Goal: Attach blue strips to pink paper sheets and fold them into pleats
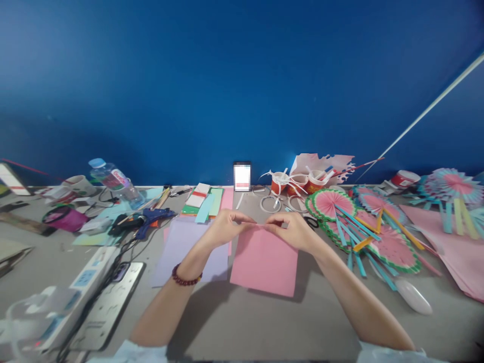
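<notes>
A pink sheet of paper (264,262) hangs just over the grey table, its top edge pinched by both hands. My left hand (229,228) is closed on the upper left part of that edge, thumb and fingers pressed together. On the upper right part, my right hand (288,229) pinches the same edge, with the fingertips of both hands close to each other. The sheet's lower edge tilts slightly and casts a shadow. Lavender paper (181,249) lies flat under and beside my left wrist, which wears a beaded bracelet (186,278).
Paper fans (335,204) with coloured strips and a white computer mouse (414,297) lie right. At left are a phone (109,307), a power strip (81,285), a blue glue gun (153,219) and a bottle (117,181). Red cups (279,184) and a lit screen (242,177) stand behind.
</notes>
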Demonstrator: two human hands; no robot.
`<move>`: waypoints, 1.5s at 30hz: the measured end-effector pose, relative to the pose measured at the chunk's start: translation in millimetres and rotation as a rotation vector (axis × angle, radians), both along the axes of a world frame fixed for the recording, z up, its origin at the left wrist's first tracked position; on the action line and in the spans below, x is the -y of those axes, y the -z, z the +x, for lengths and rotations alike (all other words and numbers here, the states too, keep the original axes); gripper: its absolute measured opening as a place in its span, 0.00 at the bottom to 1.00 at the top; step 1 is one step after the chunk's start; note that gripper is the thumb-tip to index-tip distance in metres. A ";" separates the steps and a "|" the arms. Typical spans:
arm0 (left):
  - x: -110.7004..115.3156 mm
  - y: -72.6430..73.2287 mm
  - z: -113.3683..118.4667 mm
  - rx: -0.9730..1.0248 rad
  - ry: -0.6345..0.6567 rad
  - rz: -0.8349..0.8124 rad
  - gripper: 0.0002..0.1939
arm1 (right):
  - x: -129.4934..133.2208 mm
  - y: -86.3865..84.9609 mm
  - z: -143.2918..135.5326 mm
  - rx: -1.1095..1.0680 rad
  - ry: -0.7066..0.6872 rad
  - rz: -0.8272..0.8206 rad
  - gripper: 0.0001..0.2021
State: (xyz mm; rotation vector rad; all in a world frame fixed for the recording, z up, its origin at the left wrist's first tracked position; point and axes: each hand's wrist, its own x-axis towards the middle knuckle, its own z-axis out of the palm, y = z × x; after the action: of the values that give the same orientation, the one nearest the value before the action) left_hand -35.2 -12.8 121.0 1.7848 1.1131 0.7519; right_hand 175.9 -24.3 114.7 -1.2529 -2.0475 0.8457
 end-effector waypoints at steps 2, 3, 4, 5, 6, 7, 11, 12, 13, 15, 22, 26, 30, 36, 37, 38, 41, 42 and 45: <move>-0.8 2.3 0.6 0.013 -0.019 0.006 0.07 | -1.9 2.3 0.6 0.009 0.000 -0.001 0.09; -1.3 4.0 0.9 0.021 -0.028 0.014 0.07 | -2.9 3.3 1.1 0.015 -0.003 0.000 0.09; -1.8 6.0 1.3 0.028 -0.039 0.026 0.07 | -3.8 4.0 1.7 0.024 -0.009 0.003 0.09; -2.3 8.2 1.6 0.030 -0.047 0.040 0.06 | -4.4 4.3 2.2 0.035 -0.016 0.009 0.09; -2.7 10.2 2.1 0.028 -0.052 0.054 0.06 | -4.6 4.4 2.5 0.052 -0.024 0.023 0.09; -2.9 12.1 2.6 0.021 -0.053 0.067 0.07 | -4.3 4.2 2.6 0.072 -0.033 0.043 0.09; -1.0 15.2 5.8 -0.024 -0.033 0.115 0.08 | -0.7 3.3 -0.6 0.121 -0.051 0.109 0.08; -0.1 15.0 6.7 -0.030 -0.025 0.121 0.08 | -0.1 3.9 -2.0 0.114 -0.046 0.106 0.08; 0.9 14.4 7.5 -0.031 -0.016 0.125 0.09 | 0.2 4.9 -3.3 0.103 -0.037 0.096 0.08; 2.5 13.0 8.7 -0.023 0.005 0.119 0.09 | -0.8 8.0 -5.1 0.078 -0.023 0.073 0.07; -0.2 11.0 7.6 0.042 -0.016 0.065 0.11 | -5.9 14.6 -4.2 0.032 -0.002 0.044 0.07; -2.0 12.3 6.9 0.088 0.002 0.028 0.15 | -5.1 13.8 -4.9 0.042 0.011 0.044 0.07; -1.7 14.1 8.1 0.105 -0.006 0.027 0.14 | -3.8 13.1 -5.9 0.034 0.006 0.036 0.07; -3.5 14.9 5.1 0.091 0.007 -0.026 0.16 | -5.5 15.9 -6.2 0.026 0.007 0.025 0.07; -4.1 14.7 3.7 0.082 0.011 -0.033 0.18 | -6.3 16.5 -6.3 0.026 0.005 0.017 0.07; -4.8 14.5 2.4 0.074 0.013 -0.036 0.19 | -7.0 17.0 -6.5 0.023 0.004 0.009 0.07; -6.0 13.4 -0.7 0.081 0.010 -0.025 0.22 | -8.7 17.6 -7.1 -0.004 -0.002 -0.019 0.08; -6.2 12.8 -1.2 0.093 0.009 -0.018 0.23 | -9.0 17.6 -7.1 -0.014 0.000 -0.028 0.08; -7.0 12.0 -1.1 0.127 0.001 -0.011 0.23 | -9.3 17.4 -7.0 -0.027 0.010 -0.039 0.09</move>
State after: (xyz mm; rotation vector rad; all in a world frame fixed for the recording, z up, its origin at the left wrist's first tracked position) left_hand -36.3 -5.8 109.0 1.7040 1.0308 0.8449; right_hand 168.9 -15.0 97.3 -1.2654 -2.0110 0.8965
